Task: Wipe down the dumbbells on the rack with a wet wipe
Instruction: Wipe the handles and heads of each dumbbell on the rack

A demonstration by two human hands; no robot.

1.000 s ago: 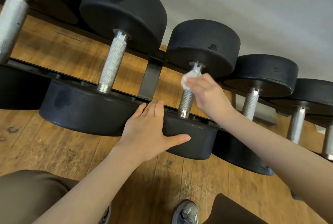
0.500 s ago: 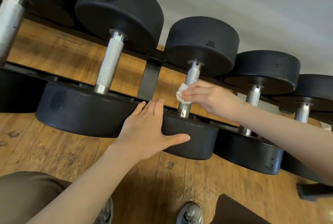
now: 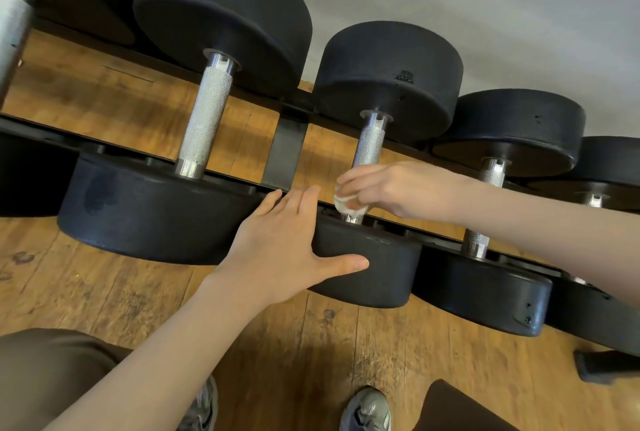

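Wrapping wet wipe under right hand, low on dumbbell handle

Bare forearms, brown trousers, grey trainers

crumpled white wet wipe wrapped low round the knurled handle of a black dumbbell on the rack.
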